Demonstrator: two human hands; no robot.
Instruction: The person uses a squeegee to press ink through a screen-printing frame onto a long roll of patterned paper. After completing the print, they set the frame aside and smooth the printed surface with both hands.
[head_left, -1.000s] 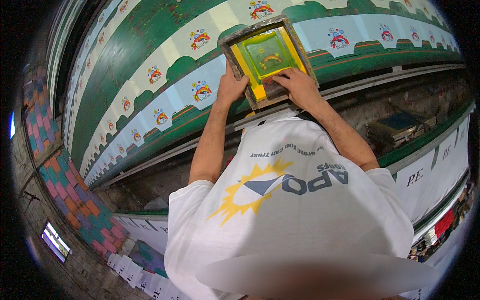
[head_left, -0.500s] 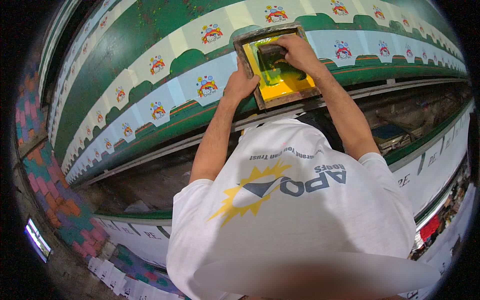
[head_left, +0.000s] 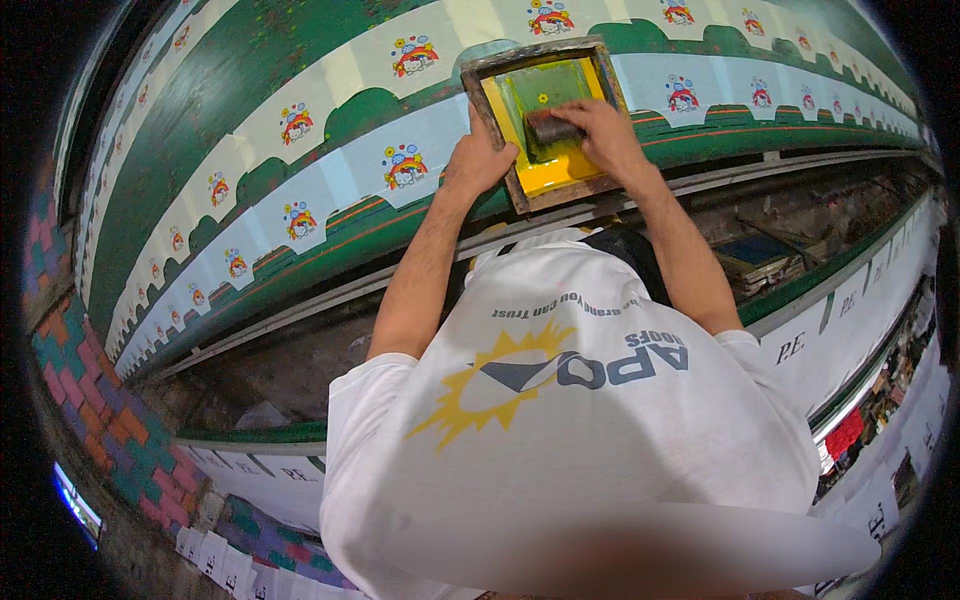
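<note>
A wooden screen-printing frame (head_left: 580,198) lies on the green table over the nearer row of pale blue sheets. Yellow ink spreads across its mesh (head_left: 545,178), and a small flower shape shows in the greenish upper part. My left hand (head_left: 480,160) is closed on the frame's left side, thumb over the rim. Inside the frame, my right hand (head_left: 606,138) grips a dark squeegee (head_left: 548,130), its edge down on the inked mesh. The sheet right under the frame is mostly hidden.
Rows of pale yellow sheets (head_left: 372,75) and pale blue sheets (head_left: 345,195) with coloured cartoon prints run along the green table (head_left: 300,60). A metal rail (head_left: 710,183) edges its near side. Behind me stands another table with white printed sheets (head_left: 850,310). Coloured paving (head_left: 120,430) lies at left.
My right hand has drawn the squeegee toward me, from the upper mesh to its middle, uncovering the flower shape. My left hand stays on the frame's side.
</note>
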